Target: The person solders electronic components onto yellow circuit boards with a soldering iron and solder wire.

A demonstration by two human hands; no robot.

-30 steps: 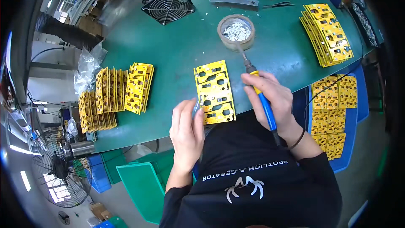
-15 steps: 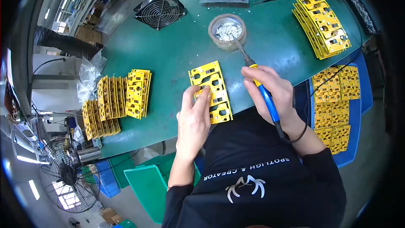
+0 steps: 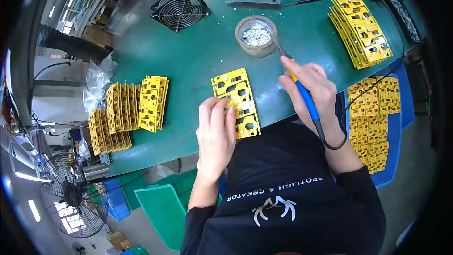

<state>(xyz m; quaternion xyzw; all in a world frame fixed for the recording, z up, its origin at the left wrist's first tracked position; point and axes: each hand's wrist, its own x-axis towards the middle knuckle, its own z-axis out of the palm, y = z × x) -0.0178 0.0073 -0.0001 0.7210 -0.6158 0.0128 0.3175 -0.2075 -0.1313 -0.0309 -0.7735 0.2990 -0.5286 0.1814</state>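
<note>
- Yellow, flat, rectangular circuit board panel with dark cutouts (image 3: 243,85): it lies on the green-topped table (image 3: 188,66), at the middle of the near edge, its long sides running away from the person.
- The left hand (image 3: 214,132) reaches over the panel's left long side, thumb and fingers drawn narrowly together at its surface; whether they pinch something small, I cannot tell.
- The right hand (image 3: 312,89), right of the panel, grips a slim soldering iron with a blue-and-yellow handle (image 3: 307,101).
- The iron's metal tip points away from the person, at the right rim of a round, brownish pot holding silvery bits (image 3: 255,51); whether they touch is unclear.
- Toward the table's far edge lie a grey, flat strip (image 3: 252,1), dark, slender tweezers (image 3: 304,1) and a square, black fan with a wire grille (image 3: 180,12).
- Near the table's right end leans a stack of yellow panels (image 3: 362,30).
- By the left end, rows of upright yellow panels (image 3: 123,108) stand beside crumpled, clear plastic (image 3: 96,85).
- Below the near edge, toward its right, a blue plastic bin (image 3: 395,146) holds more yellow panels.
</note>
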